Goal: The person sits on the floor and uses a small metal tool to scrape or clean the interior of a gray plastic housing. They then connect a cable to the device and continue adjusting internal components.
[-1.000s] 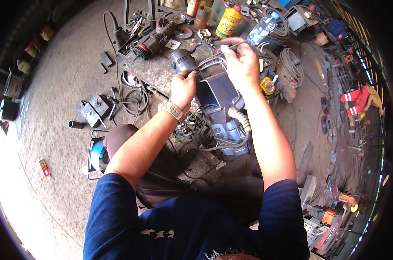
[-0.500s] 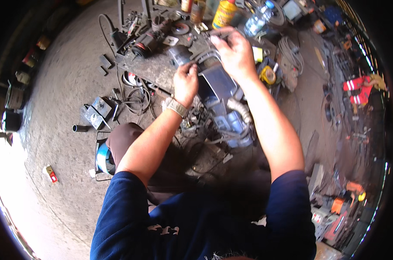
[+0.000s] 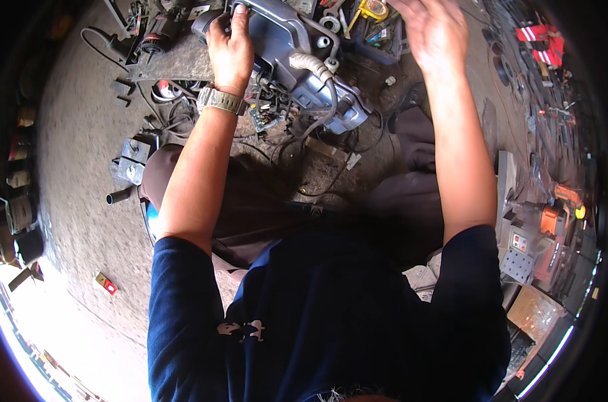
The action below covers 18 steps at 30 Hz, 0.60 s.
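A grey-blue machine (image 3: 277, 43) with a curved frame, a cloth-wrapped part and a cable lies in front of me near the top of the view. My left hand (image 3: 230, 53), with a watch on its wrist, grips the machine's left side, thumb up on the frame and fingers curled by a dark round part (image 3: 207, 25). To the right, apart from the machine, my right hand (image 3: 438, 37) is raised with its fingers spread, slightly blurred and partly cut off by the top edge. I see nothing in it.
A tray (image 3: 381, 53) of small tools sits between the machine and my right hand, with a yellow tape measure (image 3: 374, 9) at it. An angle grinder (image 3: 160, 40) lies at the far left. Cables (image 3: 180, 114) and metal pieces (image 3: 131, 161) lie on the ground.
My right hand has left the machine's far side and moved right, its closed fingers now spread. The left hand remains at the machine's left side. The whole view has shifted.
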### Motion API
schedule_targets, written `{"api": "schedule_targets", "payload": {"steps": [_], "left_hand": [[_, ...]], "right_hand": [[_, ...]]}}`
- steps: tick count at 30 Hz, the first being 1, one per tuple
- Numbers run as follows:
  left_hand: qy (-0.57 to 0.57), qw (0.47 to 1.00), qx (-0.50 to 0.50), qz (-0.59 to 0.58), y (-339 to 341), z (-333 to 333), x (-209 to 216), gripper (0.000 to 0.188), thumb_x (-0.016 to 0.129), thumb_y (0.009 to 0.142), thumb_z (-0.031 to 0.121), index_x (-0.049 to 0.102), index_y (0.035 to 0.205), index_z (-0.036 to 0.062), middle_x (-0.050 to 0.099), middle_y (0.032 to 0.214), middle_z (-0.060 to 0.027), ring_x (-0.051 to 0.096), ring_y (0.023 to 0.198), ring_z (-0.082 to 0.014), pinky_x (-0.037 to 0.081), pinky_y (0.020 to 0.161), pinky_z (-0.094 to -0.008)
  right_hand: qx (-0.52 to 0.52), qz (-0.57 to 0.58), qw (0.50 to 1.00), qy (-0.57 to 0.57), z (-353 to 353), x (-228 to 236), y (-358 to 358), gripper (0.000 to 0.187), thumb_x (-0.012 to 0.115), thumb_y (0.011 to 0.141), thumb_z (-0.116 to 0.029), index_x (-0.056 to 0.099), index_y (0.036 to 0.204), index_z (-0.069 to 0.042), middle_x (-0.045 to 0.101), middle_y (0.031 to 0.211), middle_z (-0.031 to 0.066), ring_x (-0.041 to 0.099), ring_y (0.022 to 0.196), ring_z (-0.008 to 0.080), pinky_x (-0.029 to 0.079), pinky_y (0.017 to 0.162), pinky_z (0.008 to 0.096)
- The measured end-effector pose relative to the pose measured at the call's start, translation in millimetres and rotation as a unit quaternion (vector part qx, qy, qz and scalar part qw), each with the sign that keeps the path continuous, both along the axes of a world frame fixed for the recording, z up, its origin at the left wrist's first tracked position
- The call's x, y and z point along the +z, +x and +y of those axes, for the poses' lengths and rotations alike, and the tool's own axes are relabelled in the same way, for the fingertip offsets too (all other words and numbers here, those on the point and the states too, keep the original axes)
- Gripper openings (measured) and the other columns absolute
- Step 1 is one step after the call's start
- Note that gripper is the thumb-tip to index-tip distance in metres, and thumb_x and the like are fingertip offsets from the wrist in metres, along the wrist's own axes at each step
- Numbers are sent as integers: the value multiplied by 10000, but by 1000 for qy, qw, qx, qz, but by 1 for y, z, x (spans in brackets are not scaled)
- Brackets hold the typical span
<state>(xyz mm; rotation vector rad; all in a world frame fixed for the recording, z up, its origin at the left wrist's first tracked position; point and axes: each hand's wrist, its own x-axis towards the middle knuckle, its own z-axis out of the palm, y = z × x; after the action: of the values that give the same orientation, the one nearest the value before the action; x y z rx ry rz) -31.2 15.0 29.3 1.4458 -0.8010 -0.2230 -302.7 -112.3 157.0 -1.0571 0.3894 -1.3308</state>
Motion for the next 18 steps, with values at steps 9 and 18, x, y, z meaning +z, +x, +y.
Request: {"api": "schedule_targets", "payload": {"steps": [9,18], "left_hand": [[39,997,45,43,-5,-7,3,740,662,1020,567,643,1315,-112,643,1342,-349,616,1277,-469,466,1106,-483],[-12,988,46,149,-27,6,15,648,675,1032,534,679,1283,-63,720,1209,-161,639,1039,-242,508,945,-361]], "right_hand": [[-104,152,964,194,82,-106,-141,207,509,1112,-94,638,1265,-40,724,929,150,702,763,243,562,645,366],[-126,316,876,343,143,-205,-157,224,680,1042,-175,615,1237,-87,732,953,70,643,696,140,461,572,281]]}}
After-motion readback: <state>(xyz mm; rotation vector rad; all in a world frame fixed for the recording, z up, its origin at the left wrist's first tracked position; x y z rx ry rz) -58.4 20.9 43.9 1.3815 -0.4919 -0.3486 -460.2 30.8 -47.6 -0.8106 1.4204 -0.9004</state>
